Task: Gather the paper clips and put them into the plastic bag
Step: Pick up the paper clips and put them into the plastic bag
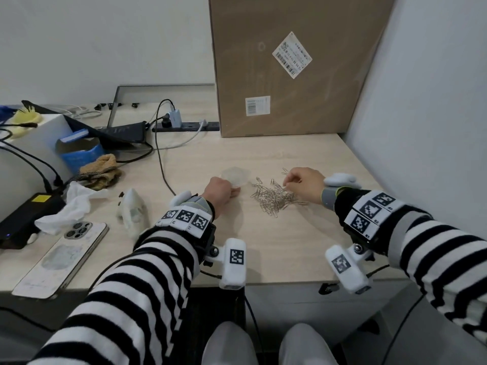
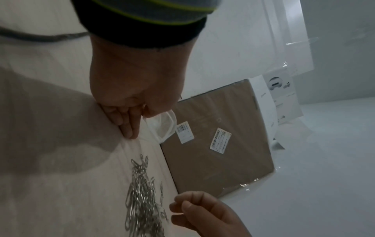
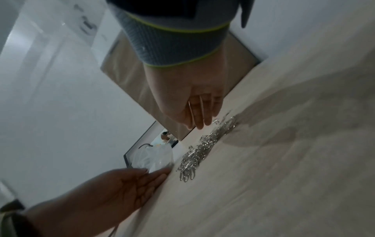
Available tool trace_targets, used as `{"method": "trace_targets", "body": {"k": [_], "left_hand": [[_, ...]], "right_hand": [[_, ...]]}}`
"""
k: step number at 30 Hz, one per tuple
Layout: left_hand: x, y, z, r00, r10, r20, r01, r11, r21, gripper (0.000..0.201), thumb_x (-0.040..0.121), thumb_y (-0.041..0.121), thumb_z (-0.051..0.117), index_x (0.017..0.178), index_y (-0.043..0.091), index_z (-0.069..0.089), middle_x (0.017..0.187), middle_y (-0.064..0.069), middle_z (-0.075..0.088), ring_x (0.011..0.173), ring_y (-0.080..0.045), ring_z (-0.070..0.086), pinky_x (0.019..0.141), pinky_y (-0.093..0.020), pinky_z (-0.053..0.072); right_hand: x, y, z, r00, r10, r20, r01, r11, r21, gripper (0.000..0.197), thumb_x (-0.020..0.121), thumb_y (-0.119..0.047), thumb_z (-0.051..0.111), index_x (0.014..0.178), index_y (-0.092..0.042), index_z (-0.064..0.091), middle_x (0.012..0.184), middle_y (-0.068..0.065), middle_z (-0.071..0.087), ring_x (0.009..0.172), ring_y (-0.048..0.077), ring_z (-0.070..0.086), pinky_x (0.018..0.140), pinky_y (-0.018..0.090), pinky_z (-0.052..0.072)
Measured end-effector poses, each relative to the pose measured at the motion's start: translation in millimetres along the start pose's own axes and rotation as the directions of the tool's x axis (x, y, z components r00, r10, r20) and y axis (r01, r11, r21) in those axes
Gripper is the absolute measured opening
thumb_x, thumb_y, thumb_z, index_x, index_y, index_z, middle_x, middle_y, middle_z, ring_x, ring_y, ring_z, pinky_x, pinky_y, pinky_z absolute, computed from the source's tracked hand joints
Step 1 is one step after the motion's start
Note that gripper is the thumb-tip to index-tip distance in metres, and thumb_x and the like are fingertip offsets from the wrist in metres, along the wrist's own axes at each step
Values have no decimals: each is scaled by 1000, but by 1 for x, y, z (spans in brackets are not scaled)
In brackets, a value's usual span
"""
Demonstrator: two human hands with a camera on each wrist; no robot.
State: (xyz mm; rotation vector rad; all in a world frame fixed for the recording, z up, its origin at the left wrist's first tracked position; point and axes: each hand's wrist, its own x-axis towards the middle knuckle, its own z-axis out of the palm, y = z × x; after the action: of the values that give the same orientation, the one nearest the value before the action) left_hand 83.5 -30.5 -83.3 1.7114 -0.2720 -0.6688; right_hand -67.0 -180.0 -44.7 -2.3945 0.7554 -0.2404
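Observation:
A loose pile of silver paper clips (image 1: 275, 197) (image 2: 140, 192) (image 3: 202, 147) lies on the light wooden desk (image 1: 263, 246). Just left of it sits a small clear plastic bag (image 1: 235, 176) (image 2: 162, 125) (image 3: 152, 158). My left hand (image 1: 220, 191) (image 2: 131, 102) (image 3: 121, 184) rests on the desk, curled, and pinches the bag's near edge. At the pile's far right edge, my right hand (image 1: 303, 180) (image 2: 201, 211) (image 3: 194, 102) pinches a paper clip in its curled fingers.
A large cardboard box (image 1: 290, 61) stands behind the pile and a white wall closes the right side. A cable (image 1: 160, 159) runs from a power strip (image 1: 189, 125) past the left hand. A phone (image 1: 63, 256), tissue and cloth lie at the left.

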Motion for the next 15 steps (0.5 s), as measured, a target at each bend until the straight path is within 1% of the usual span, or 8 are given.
{"method": "trace_targets", "body": {"k": [1, 3, 5, 7, 9, 12, 13, 15], "left_hand": [[1, 0, -2, 1000, -3, 15, 3, 1000, 1, 33, 92, 2, 28, 102, 7, 59, 76, -1, 63, 55, -6, 60, 48, -18, 35], [7, 1, -5, 999, -28, 38, 29, 999, -20, 33, 93, 2, 28, 103, 8, 58, 75, -1, 64, 43, 1, 58, 47, -16, 32], [11, 2, -7, 996, -63, 60, 66, 997, -42, 33, 94, 1, 27, 100, 7, 59, 65, 1, 68, 39, 3, 57, 40, -12, 32], [13, 4, -9, 993, -95, 73, 98, 994, -46, 35, 95, 2, 26, 89, 8, 60, 51, 6, 67, 39, 2, 58, 37, -9, 33], [13, 5, -10, 989, -116, 93, 121, 991, -52, 36, 95, 2, 26, 84, 9, 59, 48, 7, 66, 40, 2, 59, 37, -8, 34], [14, 5, -12, 988, -123, 92, 128, 991, -49, 34, 96, 2, 26, 83, 7, 58, 44, 6, 64, 38, 2, 58, 40, -10, 35], [13, 5, -11, 989, -123, 84, 127, 991, -52, 33, 97, 2, 26, 84, 6, 56, 41, 6, 62, 35, 1, 56, 41, -10, 35], [12, 5, -11, 991, -110, 76, 115, 992, -61, 32, 96, 1, 24, 102, 4, 55, 38, 6, 60, 33, 1, 54, 41, -11, 34]], "right_hand": [[3, -4, 0, 999, -31, 28, 33, 996, -83, 17, 89, -15, 54, 99, -16, 67, 93, -4, 64, 87, 16, 56, 74, 23, 41], [12, -15, 3, 990, -46, 135, 73, 977, -201, 27, 90, -21, 52, 116, -20, 61, 117, 1, 63, 104, 20, 58, 86, 27, 44], [21, -30, 10, 968, -33, 249, 114, 942, -316, 40, 93, -25, 49, 133, -21, 49, 137, 5, 53, 121, 25, 52, 100, 33, 43], [30, -46, 19, 940, -9, 340, 150, 909, -389, 50, 96, -26, 46, 144, -16, 37, 148, 6, 41, 133, 25, 43, 107, 32, 36], [35, -56, 26, 913, 17, 408, 181, 878, -442, 53, 98, -27, 45, 146, -9, 31, 150, 9, 39, 135, 26, 41, 109, 32, 34], [42, -61, 34, 875, 41, 482, 232, 840, -491, 50, 97, -29, 44, 142, -7, 36, 145, 12, 44, 129, 29, 46, 105, 34, 38], [41, -59, 34, 870, 37, 491, 244, 834, -495, 49, 98, -29, 44, 141, -7, 36, 145, 12, 43, 129, 30, 45, 104, 33, 37], [37, -53, 32, 867, 12, 498, 270, 829, -490, 50, 99, -30, 43, 143, -7, 35, 149, 11, 39, 134, 29, 41, 108, 31, 33]]}}
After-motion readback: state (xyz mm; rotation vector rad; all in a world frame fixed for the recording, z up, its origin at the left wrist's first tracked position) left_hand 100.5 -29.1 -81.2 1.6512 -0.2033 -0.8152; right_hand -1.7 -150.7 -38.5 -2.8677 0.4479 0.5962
